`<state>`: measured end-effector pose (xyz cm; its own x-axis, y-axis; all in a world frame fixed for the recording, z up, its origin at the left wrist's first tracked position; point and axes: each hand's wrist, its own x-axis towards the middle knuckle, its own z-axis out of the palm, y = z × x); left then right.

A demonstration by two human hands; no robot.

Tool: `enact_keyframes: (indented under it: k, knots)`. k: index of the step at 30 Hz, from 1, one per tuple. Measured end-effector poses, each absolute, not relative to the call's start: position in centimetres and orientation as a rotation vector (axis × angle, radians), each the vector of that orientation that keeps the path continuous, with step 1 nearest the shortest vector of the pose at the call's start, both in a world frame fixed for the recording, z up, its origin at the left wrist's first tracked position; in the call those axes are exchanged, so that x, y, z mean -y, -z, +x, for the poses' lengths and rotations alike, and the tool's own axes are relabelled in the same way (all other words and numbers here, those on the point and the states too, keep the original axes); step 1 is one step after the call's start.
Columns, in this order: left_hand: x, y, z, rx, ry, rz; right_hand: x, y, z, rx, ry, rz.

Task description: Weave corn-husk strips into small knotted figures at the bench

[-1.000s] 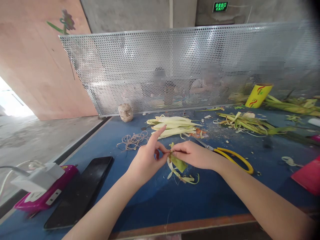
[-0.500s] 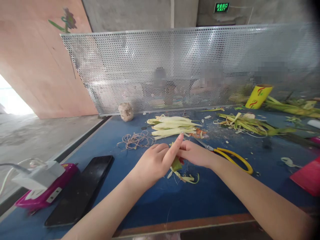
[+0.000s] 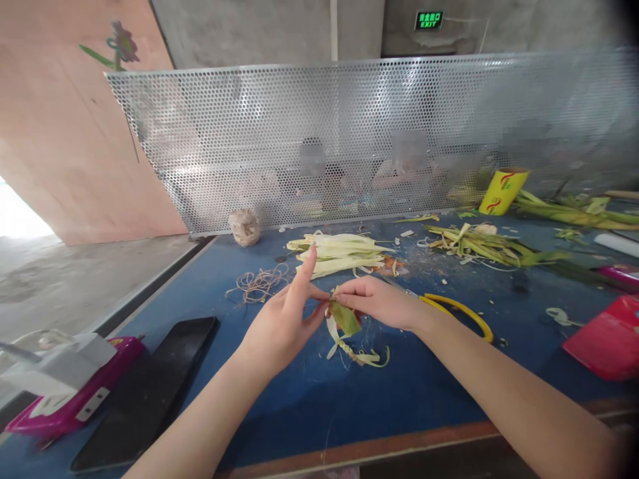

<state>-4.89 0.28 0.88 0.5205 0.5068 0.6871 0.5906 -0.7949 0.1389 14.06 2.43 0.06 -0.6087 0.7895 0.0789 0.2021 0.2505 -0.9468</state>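
Over the middle of the blue table (image 3: 299,412), my left hand (image 3: 279,326) and my right hand (image 3: 379,303) meet at a small piece of corn husk (image 3: 345,319), greenish yellow and folded. My left hand pinches one end, with a finger pointing up. The fingertips of my right hand close on the husk's top. A bit of red shows behind it, too hidden to name. Below hangs or lies a thin, plaited-looking pale husk strip (image 3: 357,356) with a curled end. Beyond my hands, pale corn husks (image 3: 344,246) lie in a flat stack.
Yellow-handled scissors (image 3: 486,327) lie beside my right forearm. Left are tangled twine (image 3: 257,285), a black phone (image 3: 150,392) and a purple power strip (image 3: 112,386). Behind stand a string roll (image 3: 244,227), a yellow roll (image 3: 503,191) and a perforated metal screen (image 3: 224,146). Green husks (image 3: 479,246) lie right.
My hands have drawn slightly apart, uncovering more of the husk piece between them. My left hand has moved left. The whole view has shifted a little.
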Motion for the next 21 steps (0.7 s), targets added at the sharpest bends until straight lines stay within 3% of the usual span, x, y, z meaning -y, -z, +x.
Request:
enact_keyframes:
  k: [11,21]
  knots:
    - [-0.1,-1.3,-4.7,0.479,0.799,-2.532,-2.5,0.2,13.7,1.961,-1.387,-0.896]
    - [-0.2,-1.8,-4.4,1.648,1.791,-2.975,-1.7,-1.0,14.2,2.212,-1.097,-0.995]
